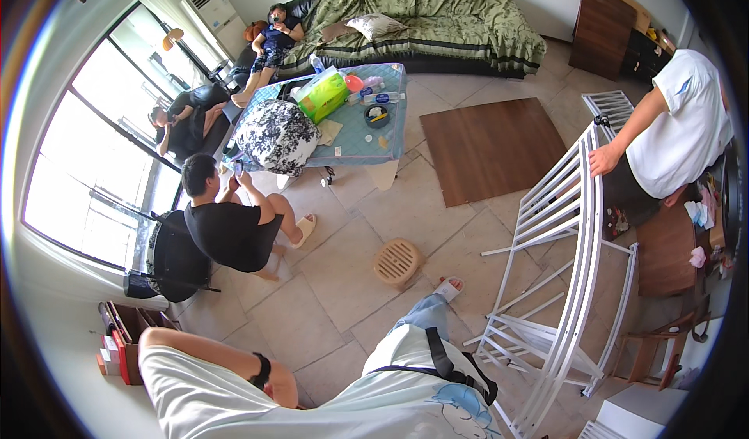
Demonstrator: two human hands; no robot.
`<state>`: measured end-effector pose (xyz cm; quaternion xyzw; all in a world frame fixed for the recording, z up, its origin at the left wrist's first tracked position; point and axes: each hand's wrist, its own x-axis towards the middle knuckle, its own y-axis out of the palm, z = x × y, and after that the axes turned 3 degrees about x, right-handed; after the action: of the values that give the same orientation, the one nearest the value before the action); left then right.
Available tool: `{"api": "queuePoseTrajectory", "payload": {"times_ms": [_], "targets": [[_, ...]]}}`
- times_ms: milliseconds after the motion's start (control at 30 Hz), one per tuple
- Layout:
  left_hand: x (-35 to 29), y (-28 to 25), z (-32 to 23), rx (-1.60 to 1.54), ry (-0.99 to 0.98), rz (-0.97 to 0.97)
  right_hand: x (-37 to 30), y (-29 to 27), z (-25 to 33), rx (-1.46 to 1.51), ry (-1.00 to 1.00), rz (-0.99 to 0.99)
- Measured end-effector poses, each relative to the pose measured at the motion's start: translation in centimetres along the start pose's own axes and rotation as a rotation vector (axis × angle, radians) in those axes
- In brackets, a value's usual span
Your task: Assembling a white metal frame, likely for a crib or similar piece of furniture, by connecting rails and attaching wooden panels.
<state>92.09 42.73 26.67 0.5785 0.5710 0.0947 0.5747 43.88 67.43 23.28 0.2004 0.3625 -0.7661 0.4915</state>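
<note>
My left arm bends across the lower left, with a black band on the wrist. Only the back part of my left hand shows beside my white shirt, and its fingers are hidden. Nothing can be made out in it. My right hand is out of view. To my right stands a white slatted metal frame, with more white bars folded at its foot. Another person in a white shirt rests a hand on the frame's upper end.
A tan plastic stool stands ahead of me, near a brown board on the floor. Beyond is a cluttered table and a covered sofa. A person in black sits at left holding a phone; two others recline behind.
</note>
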Motion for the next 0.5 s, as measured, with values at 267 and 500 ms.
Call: {"api": "queuePoseTrajectory", "payload": {"times_ms": [267, 500], "targets": [[-21.3, -2.0, -10.2, 0.773, -0.518, -0.656, -16.5, -6.7, -1.4, 0.053, 0.084, -0.103], [-35.5, -0.2, -18.9, 0.91, -0.239, -1.158, -31.9, -12.7, 2.8, 0.094, -0.012, -0.64]]}}
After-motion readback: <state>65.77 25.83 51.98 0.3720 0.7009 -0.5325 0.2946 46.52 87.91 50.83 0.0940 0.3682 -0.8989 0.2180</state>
